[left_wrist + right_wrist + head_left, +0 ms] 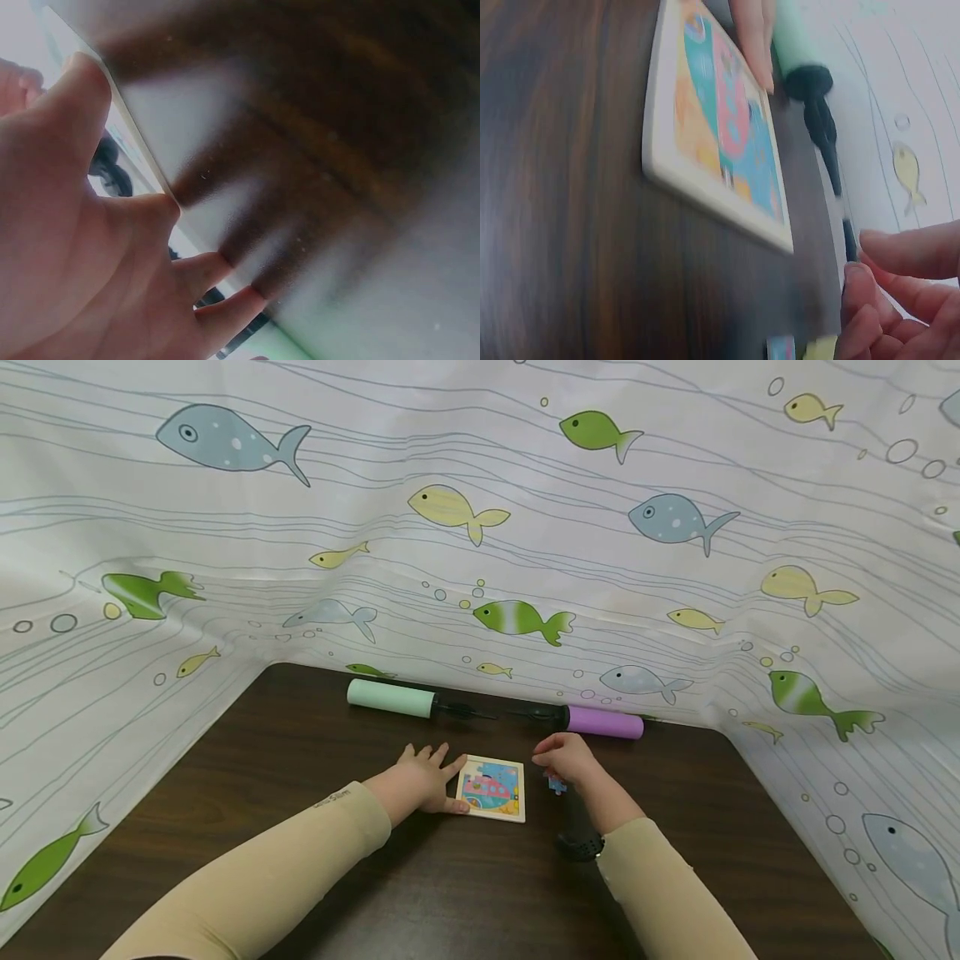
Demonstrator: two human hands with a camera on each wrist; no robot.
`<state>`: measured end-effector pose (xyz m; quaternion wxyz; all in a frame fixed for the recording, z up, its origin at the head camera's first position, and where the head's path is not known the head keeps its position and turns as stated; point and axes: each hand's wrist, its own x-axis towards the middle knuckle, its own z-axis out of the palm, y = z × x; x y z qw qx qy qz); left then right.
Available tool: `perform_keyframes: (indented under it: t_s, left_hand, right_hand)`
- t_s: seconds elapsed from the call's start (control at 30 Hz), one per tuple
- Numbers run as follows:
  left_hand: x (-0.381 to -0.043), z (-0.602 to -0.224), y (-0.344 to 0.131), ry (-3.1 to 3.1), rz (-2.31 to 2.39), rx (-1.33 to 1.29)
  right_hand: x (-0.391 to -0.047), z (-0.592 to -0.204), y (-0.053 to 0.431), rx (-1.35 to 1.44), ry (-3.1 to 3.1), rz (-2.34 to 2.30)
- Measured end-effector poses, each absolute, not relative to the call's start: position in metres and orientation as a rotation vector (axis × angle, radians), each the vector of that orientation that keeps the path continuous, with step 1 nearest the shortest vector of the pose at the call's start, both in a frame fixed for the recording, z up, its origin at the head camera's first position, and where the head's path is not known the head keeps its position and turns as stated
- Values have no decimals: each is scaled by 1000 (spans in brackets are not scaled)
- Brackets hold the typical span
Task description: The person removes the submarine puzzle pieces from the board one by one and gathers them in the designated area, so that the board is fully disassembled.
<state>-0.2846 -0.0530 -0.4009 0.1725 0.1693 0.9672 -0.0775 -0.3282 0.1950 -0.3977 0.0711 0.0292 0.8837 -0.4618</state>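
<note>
A small jigsaw puzzle in a pale wooden frame point(491, 817) lies flat on the table, with a pink and blue picture point(731, 97); bare wood shows at its upper left. My left hand point(420, 781) spreads its straight fingers at the frame's left side, with thumb and index finger touching the edge. The left wrist view shows that hand point(97, 202) close up. To the right of the frame, my right hand point(572, 758) is above loose puzzle pieces point(556, 784). Its fingers are curled and the thumb point(907, 253) is near the index fingertip; whether a piece is between them is unclear.
Toward the back of the dark wooden table point(465, 893) lie a mint-green hand pump point(390, 697) and a purple one point(603, 722), black nozzles facing each other. A white fish-patterned curtain point(480, 468) encloses the back and sides.
</note>
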Motion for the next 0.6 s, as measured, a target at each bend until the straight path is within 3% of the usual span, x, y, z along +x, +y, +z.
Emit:
perform_keyframes:
  t_s: [0.37, 0.6]
  left_hand:
    - [-289, -405, -54, 2755, -179, 483]
    - [-289, -406, -55, 2743, -193, 494]
  right_hand:
    - [-332, -411, 144, -351, 2734, -1100]
    - [-332, -416, 133, -394, 2735, -1003]
